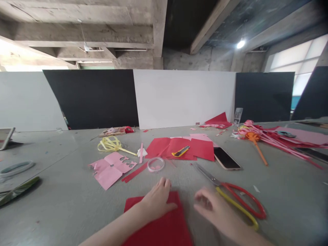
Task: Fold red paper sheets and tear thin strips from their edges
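My left hand [159, 201] lies over a sheet of red paper [159, 232] at the table's near edge, fingers forward and thumb spread to the right. The paper looks folded, and its lower part runs out of view. To the right of the paper is my right hand [208, 205], slightly blurred, its fingers loosely curled with a gap to the thumb and nothing visible between them. Close beyond it lie large scissors [222, 186] with one red and one yellow handle loop. My right forearm hides part of the table near the yellow loop.
Ahead are a roll of clear tape [155, 159], red paper sheets [205, 148] bearing a yellow utility knife [180, 151], and a phone [227, 158]. Cut pink paper [111, 169] and a yellow ribbon bundle [109, 144] lie left; an orange paper flower [253, 137] lies right.
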`<state>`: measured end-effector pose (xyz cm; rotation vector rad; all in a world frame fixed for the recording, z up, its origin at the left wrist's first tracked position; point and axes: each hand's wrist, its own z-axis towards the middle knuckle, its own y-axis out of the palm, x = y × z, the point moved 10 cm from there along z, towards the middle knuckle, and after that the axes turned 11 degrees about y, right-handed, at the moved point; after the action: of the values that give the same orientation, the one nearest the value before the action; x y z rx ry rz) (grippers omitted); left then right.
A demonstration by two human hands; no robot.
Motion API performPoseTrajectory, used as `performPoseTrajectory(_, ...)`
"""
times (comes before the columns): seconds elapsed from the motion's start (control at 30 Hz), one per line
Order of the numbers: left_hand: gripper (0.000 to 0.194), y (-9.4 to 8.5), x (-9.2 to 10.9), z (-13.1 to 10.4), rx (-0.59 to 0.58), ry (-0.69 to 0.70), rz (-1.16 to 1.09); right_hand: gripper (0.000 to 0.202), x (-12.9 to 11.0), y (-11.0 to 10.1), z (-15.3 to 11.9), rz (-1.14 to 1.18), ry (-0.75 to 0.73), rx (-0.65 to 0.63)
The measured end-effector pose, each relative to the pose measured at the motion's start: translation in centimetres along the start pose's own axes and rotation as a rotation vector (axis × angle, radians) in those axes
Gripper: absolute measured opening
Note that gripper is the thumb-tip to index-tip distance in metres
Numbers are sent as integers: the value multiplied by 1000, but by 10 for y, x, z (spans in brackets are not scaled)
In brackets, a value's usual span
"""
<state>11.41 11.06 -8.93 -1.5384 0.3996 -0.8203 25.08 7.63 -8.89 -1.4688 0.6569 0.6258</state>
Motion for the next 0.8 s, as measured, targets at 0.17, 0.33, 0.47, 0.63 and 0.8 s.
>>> performPoseTrajectory(0.17,24,15,33,-8,51,89,125,5,-6,24,5,-95,-100,24)
performPoseTrajectory(0.33,33,22,48,-18,121,184,189,15,-22,30,17,-185,-149,61)
performPoseTrajectory(0.47,35,17,46,-21,187,192,195,16,-30,30,30,-259,-120,99)
performPoseTrajectory(0.63,40,20,44,-21,209,197,207,18,-29,32,36,-277,-85,131)
performPoseTrajectory(0.8,41,22,44,-22,225,213,206,19,-26,35,33,-282,-83,137)
